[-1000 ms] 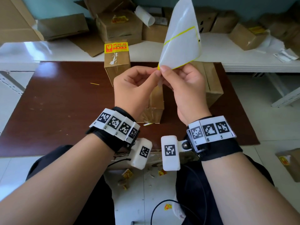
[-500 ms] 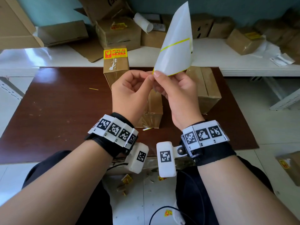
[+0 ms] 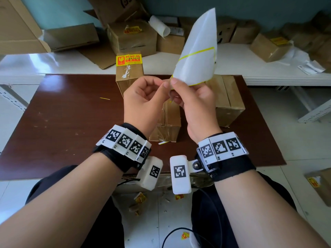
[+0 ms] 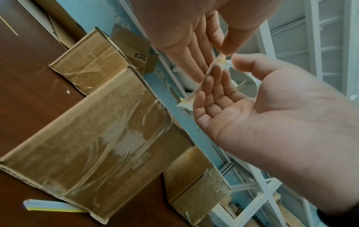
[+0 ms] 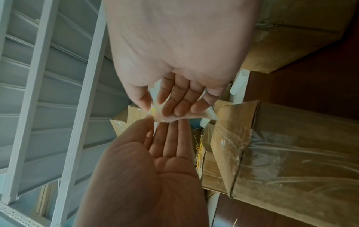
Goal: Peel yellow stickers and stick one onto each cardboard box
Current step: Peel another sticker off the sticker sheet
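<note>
Both hands hold up a white sticker sheet with yellow sticker edges, above the brown table. My right hand pinches its lower corner, thumb in front. My left hand pinches the same corner with thumb and forefinger. The left wrist view shows the sheet's edge between both hands. Three cardboard boxes stand on the table. The far one carries a yellow sticker. The middle box and the right box show plain taped tops.
More cardboard boxes and flattened cardboard crowd the white bench behind the table, some with yellow stickers. Another box sits on the floor at the right. Sticker scraps and a black cable lie between my knees.
Both hands keep their pinch on the sheet's lower corner. The sheet has leaned slightly to the right. The whole scene sits a little lower in view.
</note>
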Demonstrator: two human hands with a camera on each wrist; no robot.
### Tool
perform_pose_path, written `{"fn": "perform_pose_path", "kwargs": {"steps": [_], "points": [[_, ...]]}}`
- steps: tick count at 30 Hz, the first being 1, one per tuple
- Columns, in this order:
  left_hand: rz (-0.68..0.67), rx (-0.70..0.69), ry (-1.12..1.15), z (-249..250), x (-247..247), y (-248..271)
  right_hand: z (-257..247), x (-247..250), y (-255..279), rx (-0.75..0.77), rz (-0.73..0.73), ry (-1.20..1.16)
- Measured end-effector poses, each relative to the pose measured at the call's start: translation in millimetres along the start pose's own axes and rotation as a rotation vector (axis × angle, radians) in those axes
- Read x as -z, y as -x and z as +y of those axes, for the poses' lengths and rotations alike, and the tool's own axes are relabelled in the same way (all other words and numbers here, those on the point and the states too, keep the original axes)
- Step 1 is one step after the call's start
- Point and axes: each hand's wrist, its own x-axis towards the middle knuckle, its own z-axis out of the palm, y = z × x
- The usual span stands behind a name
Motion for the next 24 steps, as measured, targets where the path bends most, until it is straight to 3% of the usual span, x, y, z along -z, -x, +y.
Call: {"fn": "perform_pose_path", "kwargs": {"steps": [10, 24], "points": [[0.029, 0.027, 0.040, 5.1, -4.2, 1.1, -1.6, 1.4, 1.4, 0.077, -0.046, 0.195], [-0.018, -0.056, -0.085, -5.2, 0.2, 0.7, -6.5, 2.2, 3.7, 0.019, -0.057, 0.138]]}}
